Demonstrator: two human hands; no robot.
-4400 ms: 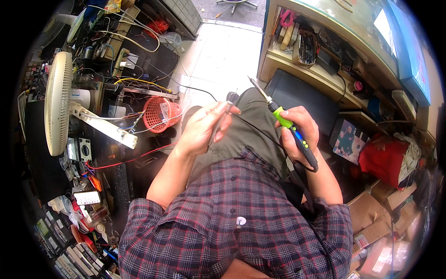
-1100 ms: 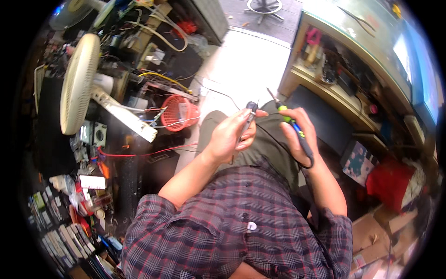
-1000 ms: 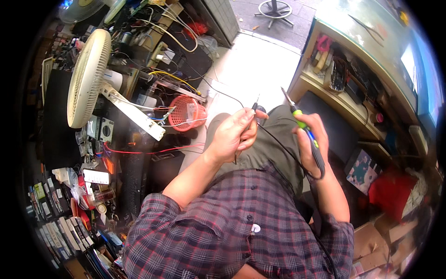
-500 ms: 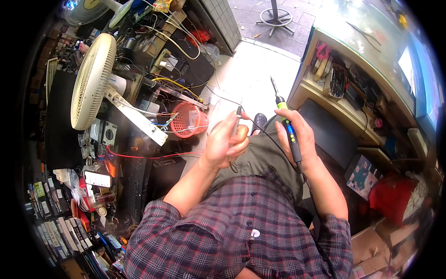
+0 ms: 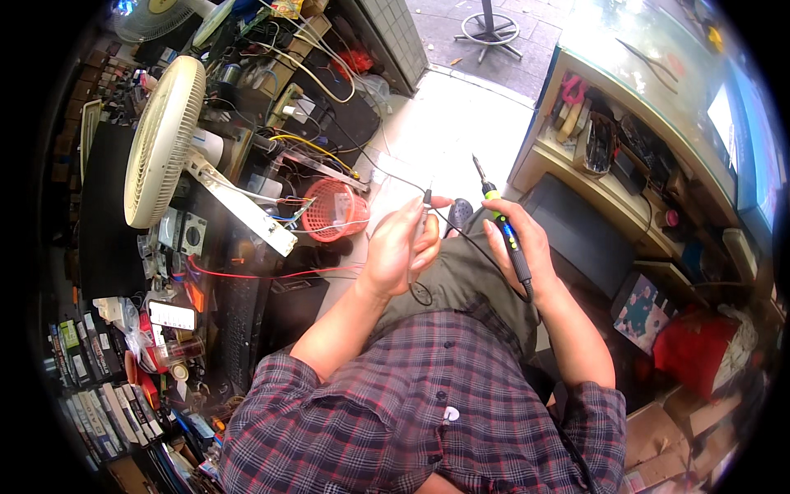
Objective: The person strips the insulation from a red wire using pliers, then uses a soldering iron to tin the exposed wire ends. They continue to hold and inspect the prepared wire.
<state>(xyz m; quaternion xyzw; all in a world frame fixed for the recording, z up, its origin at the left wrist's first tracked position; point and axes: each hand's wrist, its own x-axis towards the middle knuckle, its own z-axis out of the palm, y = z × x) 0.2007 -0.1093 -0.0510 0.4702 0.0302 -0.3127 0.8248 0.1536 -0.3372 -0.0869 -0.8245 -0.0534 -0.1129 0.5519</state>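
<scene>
My right hand (image 5: 533, 239) grips a green and black soldering iron (image 5: 520, 265), whose handle has a small blue lit display. Its bare metal tip points up and away from me, touching nothing. To its left, my left hand (image 5: 397, 251) is closed round a slim, pen-like piece with a dark end (image 5: 427, 197), held roughly upright between thumb and fingers. Most of that piece is hidden in the palm, so its kind is unclear. A thin dark cable (image 5: 473, 240) runs between the hands, and a small loop hangs below the left one. Both hands are above my lap.
On the left, a cluttered bench carries a cream fan (image 5: 169, 144), wires and a phone (image 5: 173, 315). A pink basket (image 5: 333, 235) stands beyond my left hand. Right of me are a glass-topped counter with shelves (image 5: 605, 210) and a red bag (image 5: 695, 350). A stool base (image 5: 487, 37) stands outside.
The soldering iron's tip has come down and a little left, closer to the left hand's piece. The dark cable now bows out between the hands. Both grips are the same.
</scene>
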